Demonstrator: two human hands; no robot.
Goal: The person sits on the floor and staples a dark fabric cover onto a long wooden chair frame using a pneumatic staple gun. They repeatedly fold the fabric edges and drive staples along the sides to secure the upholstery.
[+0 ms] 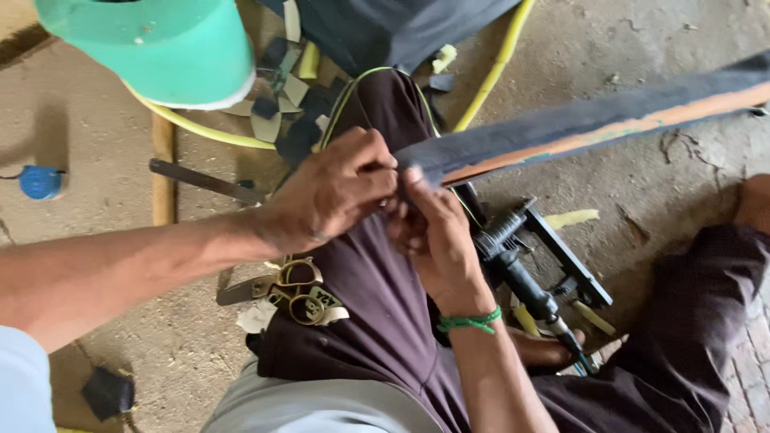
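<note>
While the left hand (pixel 337 188) pinches the dark strip's (pixel 593 120) end, the right hand (pixel 433 236) (fingers curled) grips beneath it.

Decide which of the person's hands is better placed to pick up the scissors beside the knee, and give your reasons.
Probably the left hand. The scissors lie on the floor just below its wrist, on that side of the knee. The right hand, which pinches the strip end together with the left, would have to cross over the leg.

Bare concrete floor (pixel 642 32), dusty and stained, brick paving (pixel 750 385) at near right, wooden stick (pixel 163 172) lying far left, even daylight
</note>
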